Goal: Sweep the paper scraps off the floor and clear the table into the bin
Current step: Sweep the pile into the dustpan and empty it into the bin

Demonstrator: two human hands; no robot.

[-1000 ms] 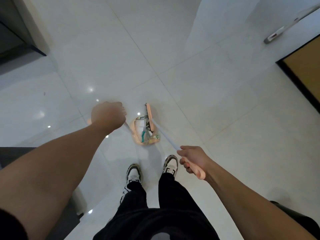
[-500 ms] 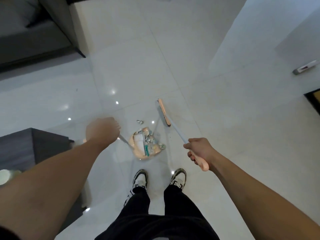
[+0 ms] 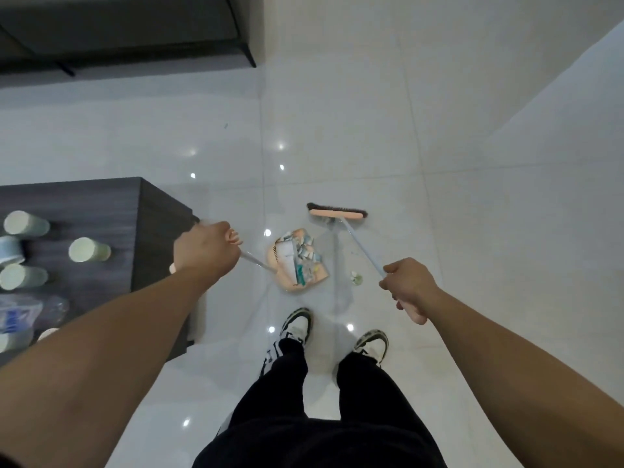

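Note:
My left hand is closed around the long handle of a peach dustpan, which rests on the white floor in front of my feet and is filled with paper scraps. My right hand grips the pink end of a broom handle. The broom head, peach with dark bristles, is beyond the dustpan and apart from it. One small scrap lies loose on the floor between the dustpan and my right hand.
A dark low table stands at the left with several paper cups and a crumpled plastic bottle on it. A dark cabinet runs along the far left. White tiled floor extends right and ahead.
The view has swung left, bringing the table and cups into sight. The broom head has turned crosswise and sits farther from the dustpan. A loose scrap now lies right of the dustpan.

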